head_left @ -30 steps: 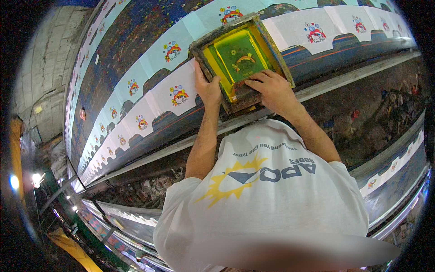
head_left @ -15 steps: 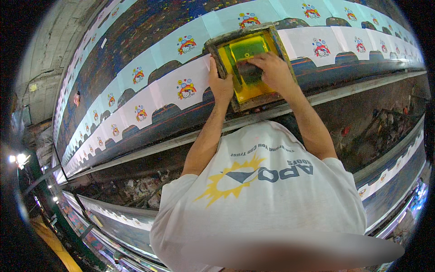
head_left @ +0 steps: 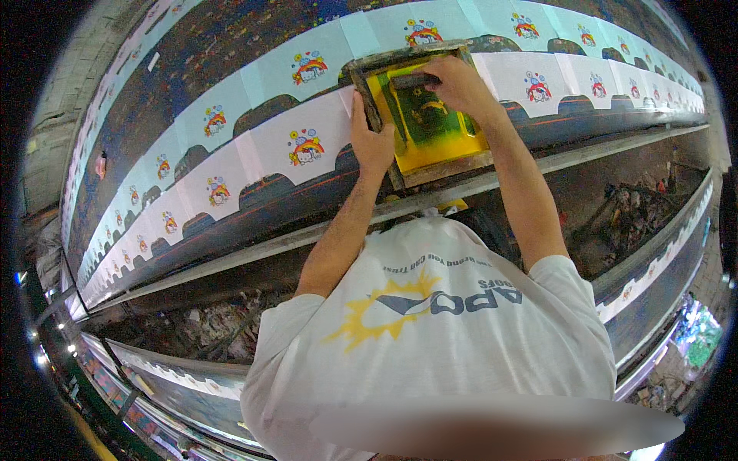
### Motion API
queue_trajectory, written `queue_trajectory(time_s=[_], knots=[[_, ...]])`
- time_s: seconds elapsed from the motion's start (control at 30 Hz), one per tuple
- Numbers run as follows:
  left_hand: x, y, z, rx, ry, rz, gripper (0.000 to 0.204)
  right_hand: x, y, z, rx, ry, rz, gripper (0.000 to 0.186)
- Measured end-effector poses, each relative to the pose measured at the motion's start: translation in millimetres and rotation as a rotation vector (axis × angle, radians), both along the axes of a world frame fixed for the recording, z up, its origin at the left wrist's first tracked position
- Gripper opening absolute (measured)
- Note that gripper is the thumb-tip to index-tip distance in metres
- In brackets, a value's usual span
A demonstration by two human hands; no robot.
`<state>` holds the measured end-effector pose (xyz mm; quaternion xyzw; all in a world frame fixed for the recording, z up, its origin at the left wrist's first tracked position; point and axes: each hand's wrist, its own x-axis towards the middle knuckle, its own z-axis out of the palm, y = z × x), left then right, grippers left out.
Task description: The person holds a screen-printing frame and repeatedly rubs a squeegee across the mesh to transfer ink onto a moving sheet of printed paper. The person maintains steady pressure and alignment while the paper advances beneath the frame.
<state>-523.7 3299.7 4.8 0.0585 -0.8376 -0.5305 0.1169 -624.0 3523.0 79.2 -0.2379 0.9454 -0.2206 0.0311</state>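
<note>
A wooden-framed printing screen (head_left: 446, 172) with a yellow, ink-smeared mesh lies over the row of printed pieces in front of me. My left hand (head_left: 372, 146) holds the screen's left side, fingers along the outer edge and thumb over the rim. In my right hand (head_left: 459, 88) is a small dark squeegee (head_left: 413, 81), gripped at its right end near the far side of the mesh. Green and dark ink marks show on the mesh below it. The screen hides the piece under it.
Pale fabric pieces (head_left: 265, 140) with colourful cartoon prints run in rows along the long dark table (head_left: 300, 192). A pale rail (head_left: 307, 240) borders its near side. Debris (head_left: 223, 326) lies in the gap below, and another long table (head_left: 177, 369) stands behind me.
My right hand has moved the squeegee from the middle of the mesh toward its far edge. The left hand keeps its hold on the screen. The view has shifted slightly.
</note>
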Motion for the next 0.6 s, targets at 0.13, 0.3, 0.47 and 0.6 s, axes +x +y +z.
queue_trajectory(time_s=[0.13, 0.3, 0.47, 0.6], knots=[[0.7, 0.5, 4.1, 0.055, 0.021, -0.027, 0.088, 68.4, 4.5, 10.3, -0.004, -0.039, -0.025, 0.050], [0.2, 2.1, 9.1, 0.064, -0.050, 0.019, 0.085, 145.0, 0.7, 23.7, -0.021, -0.084, -0.130, 0.060], [0.9, 6.5, 18.6, -0.025, -0.040, 0.025, 0.089, 154.4, 8.9, 29.5, -0.087, -0.045, -0.129, 0.064], [-0.8, 43.3, 27.2, -0.035, 0.044, 0.013, 0.087, 149.9, 51.9, 32.9, -0.086, -0.002, -0.107, 0.059]])
